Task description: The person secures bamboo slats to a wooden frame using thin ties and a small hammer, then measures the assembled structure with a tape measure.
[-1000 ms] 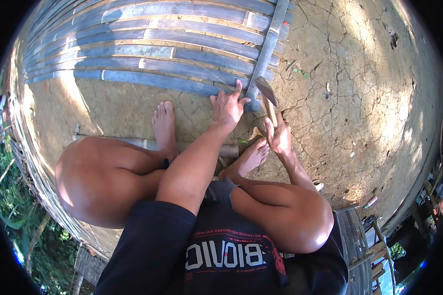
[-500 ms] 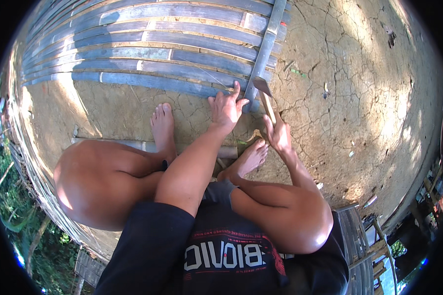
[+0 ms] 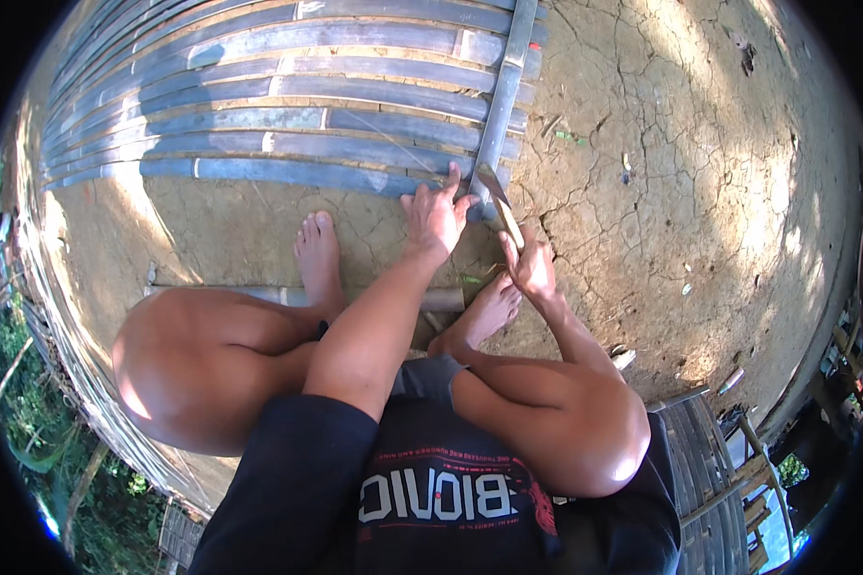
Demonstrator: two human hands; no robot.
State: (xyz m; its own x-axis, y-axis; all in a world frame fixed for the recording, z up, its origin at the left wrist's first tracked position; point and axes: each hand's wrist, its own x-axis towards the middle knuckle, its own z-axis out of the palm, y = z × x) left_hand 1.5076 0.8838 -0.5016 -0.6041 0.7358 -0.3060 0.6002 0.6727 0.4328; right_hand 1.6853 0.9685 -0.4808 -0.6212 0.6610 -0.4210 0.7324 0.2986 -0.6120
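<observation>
My left hand (image 3: 433,218) reaches to the near right corner of a panel of grey split-bamboo slats (image 3: 288,171). Its index finger points forward and its thumb stretches toward the bamboo crosspiece (image 3: 500,103) lying over the slat ends. A thin pale strand (image 3: 393,142) runs over the slats toward this hand; whether the fingers touch it is unclear. My right hand (image 3: 533,266) is wrapped round the wooden handle of a metal-bladed tool (image 3: 510,226). The tool's head is over the crosspiece's near end, seen too foreshortened to tell its exact kind or whether it touches.
Cracked bare earth (image 3: 662,211) extends to the right. A bamboo pole (image 3: 235,295) lies across the ground by my bare feet (image 3: 318,251). Behind my right knee stands a slatted bamboo structure (image 3: 705,460). Greenery (image 3: 29,402) shows at the left edge.
The tool in my right hand has swung down and left, its head now over the crosspiece end. My left hand stays near the panel corner. The view has shifted slightly.
</observation>
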